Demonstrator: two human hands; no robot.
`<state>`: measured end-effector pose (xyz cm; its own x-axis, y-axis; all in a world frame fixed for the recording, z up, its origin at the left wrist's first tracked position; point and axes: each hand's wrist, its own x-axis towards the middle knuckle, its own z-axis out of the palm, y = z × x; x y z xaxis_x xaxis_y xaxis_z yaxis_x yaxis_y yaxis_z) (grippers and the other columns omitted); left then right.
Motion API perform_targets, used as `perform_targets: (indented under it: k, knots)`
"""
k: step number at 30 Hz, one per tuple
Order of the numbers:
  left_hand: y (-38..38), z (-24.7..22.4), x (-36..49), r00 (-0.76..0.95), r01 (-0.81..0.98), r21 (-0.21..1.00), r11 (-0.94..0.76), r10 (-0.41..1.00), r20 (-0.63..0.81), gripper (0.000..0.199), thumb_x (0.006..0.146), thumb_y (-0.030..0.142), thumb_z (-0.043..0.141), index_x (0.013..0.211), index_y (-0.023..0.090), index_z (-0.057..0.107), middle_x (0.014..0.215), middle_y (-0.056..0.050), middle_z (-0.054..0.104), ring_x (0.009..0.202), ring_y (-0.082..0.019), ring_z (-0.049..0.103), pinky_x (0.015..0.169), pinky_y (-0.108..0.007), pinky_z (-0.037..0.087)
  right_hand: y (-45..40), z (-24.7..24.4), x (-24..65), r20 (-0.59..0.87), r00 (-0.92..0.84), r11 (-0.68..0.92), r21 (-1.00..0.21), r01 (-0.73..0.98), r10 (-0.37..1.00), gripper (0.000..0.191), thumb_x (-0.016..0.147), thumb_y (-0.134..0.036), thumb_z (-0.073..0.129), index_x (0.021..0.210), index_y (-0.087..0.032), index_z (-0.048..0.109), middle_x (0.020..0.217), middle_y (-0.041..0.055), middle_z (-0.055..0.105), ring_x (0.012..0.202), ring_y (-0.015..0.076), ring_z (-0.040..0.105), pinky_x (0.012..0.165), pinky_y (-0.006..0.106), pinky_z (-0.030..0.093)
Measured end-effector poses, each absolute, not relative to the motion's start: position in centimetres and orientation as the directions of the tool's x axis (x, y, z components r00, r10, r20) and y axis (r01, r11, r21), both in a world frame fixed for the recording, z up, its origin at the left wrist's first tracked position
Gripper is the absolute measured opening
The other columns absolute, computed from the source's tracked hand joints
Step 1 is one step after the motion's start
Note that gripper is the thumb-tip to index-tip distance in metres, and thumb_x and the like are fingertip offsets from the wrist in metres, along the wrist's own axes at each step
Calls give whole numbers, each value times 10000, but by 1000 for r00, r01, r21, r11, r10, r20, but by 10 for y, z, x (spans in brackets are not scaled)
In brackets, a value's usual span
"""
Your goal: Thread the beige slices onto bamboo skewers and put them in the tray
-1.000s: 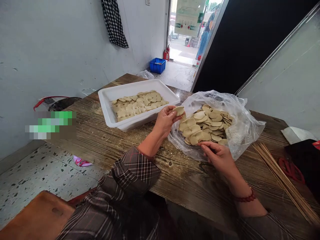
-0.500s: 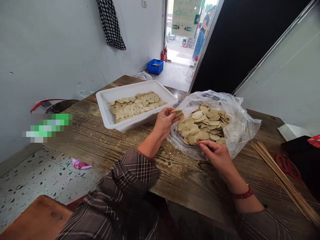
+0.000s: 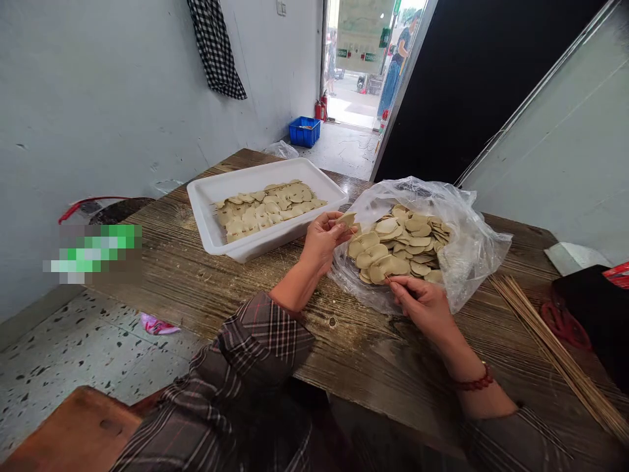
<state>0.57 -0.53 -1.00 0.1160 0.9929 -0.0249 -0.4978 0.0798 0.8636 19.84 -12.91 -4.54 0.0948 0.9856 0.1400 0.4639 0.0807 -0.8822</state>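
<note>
My left hand is closed, pinching a flat tan slice between thumb and fingers. My right hand is closed on the near end of a thin wooden skewer. Several rounded tan slices are threaded along that skewer, overlapping, and its far end reaches toward my left hand. Beneath and behind them lies a heap of loose slices in an open clear plastic bag. In the white tray to the left, skewered slices lie in rows.
A bundle of bare skewers lies on the wooden table at right, beside red-handled scissors and a black item. A wooden stool stands lower left. On the floor beyond are a blue crate and fire extinguishers.
The slice in my left hand has tilted slightly. My right hand keeps its hold on the skewer, almost still. The view has shifted a little.
</note>
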Motion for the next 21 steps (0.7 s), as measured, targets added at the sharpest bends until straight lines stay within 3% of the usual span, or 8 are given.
perform_targets:
  k: [10, 16, 21]
  knots:
    - [-8, -9, 6, 200, -504, 849, 158, 978, -63, 221, 721, 155, 709, 882, 155, 558, 756, -2, 665, 707, -149, 695, 729, -292, 533, -129, -47, 199, 132, 116, 67, -893, 446, 984, 323, 849, -417, 607, 939, -148, 760, 610, 20, 625, 444, 97, 491, 408, 215, 384]
    - [-2, -9, 2, 126, -518, 839, 166, 985, -116, 100, 754, 105, 645, 826, 140, 586, 784, -5, 660, 679, -101, 645, 691, -251, 519, -129, -50, 200, 175, 105, 109, -882, 459, 979, 309, 851, -415, 615, 946, -163, 767, 694, 47, 679, 471, 102, 509, 422, 219, 406]
    - [-2, -6, 0, 187, -546, 809, 218, 973, -135, 71, 772, 88, 620, 824, 127, 592, 743, -24, 671, 654, -124, 669, 675, -260, 527, -129, -52, 201, 185, 101, 123, -890, 439, 978, 302, 853, -410, 618, 945, -164, 768, 658, 37, 656, 469, 104, 510, 411, 217, 402]
